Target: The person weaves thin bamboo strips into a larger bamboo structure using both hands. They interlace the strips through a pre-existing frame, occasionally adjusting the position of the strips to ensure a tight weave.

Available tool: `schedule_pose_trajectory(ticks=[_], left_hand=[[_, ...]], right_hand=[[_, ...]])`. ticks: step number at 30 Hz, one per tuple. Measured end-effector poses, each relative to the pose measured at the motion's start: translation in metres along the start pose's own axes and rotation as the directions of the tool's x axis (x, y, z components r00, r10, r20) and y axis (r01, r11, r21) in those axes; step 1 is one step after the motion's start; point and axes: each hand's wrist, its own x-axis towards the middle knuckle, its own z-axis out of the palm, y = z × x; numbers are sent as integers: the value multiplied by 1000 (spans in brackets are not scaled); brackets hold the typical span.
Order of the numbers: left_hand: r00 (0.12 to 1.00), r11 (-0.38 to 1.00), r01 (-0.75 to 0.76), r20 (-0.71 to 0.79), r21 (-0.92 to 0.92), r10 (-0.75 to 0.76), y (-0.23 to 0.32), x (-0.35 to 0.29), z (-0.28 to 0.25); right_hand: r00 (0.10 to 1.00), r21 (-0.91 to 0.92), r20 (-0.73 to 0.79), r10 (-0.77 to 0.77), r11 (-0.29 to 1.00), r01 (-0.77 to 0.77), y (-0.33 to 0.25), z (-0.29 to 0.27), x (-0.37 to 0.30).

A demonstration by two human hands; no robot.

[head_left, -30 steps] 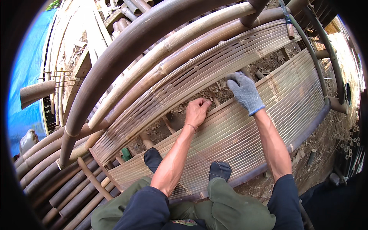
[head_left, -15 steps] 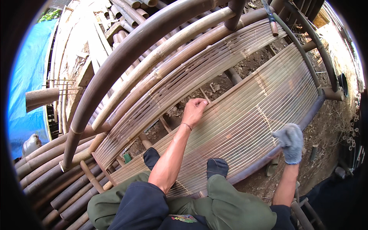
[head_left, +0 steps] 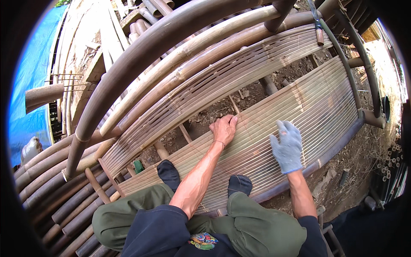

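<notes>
Slats, long thin bamboo ones [head_left: 317, 107], make up the near panel, right in front of the person and under their feet, with a gap between it and the far slat panel [head_left: 239, 77]. The bare left hand [head_left: 225, 129] is on the gap-side edge of the near panel, fingers bunched in tight. Can't tell if there's anything between the fingertips. The gloved right hand [head_left: 287, 145] is over the middle of the same panel, fingers loosely spread; I see nothing in it, and can't say if it's touching.

If you're working that edge, imo: pin the outermost slat snug against its neighbour, and work right above a crosspiece [head_left: 268, 85] so it doesn't flex. Go gently, since thin strips probably split or splinter, and the left hand has no glove.

Both socked feet, left [head_left: 169, 174] and right [head_left: 239, 185], are on the slats, which might help hold things down. Curved bamboo rails [head_left: 141, 47] sit past the far panel, and a wooden-handled tool [head_left: 320, 36] lies at its right end. Way off left there's a blue tarp [head_left: 36, 81].
</notes>
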Motion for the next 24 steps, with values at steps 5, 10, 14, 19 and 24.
schedule_pose_trajectory(ticks=[5, 10, 14, 19, 24], left_hand=[[995, 999, -34, -96, 1, 34, 0, 0, 10], [999, 1000, 23, -30, 5, -23, 2, 0, 6], [996, 999, 38, -82, -12, -39, -1, 4, 16], [999, 998, 54, -6, 13, -54, 7, 1, 2], [999, 999, 38, -26, 9, -38, 8, 4, 7]], right_hand=[[971, -116, 188, -147, 979, 170, -39, 76, 54], [853, -62, 506, 126, 992, -110, -36, 76, 54], [602, 181, 792, -97, 980, -81, 0, 30, 56], [810, 517, 450, -376, 849, 107, -17, -42, 92], [932, 933, 330, -151, -99, -346, -31, -76, 136]])
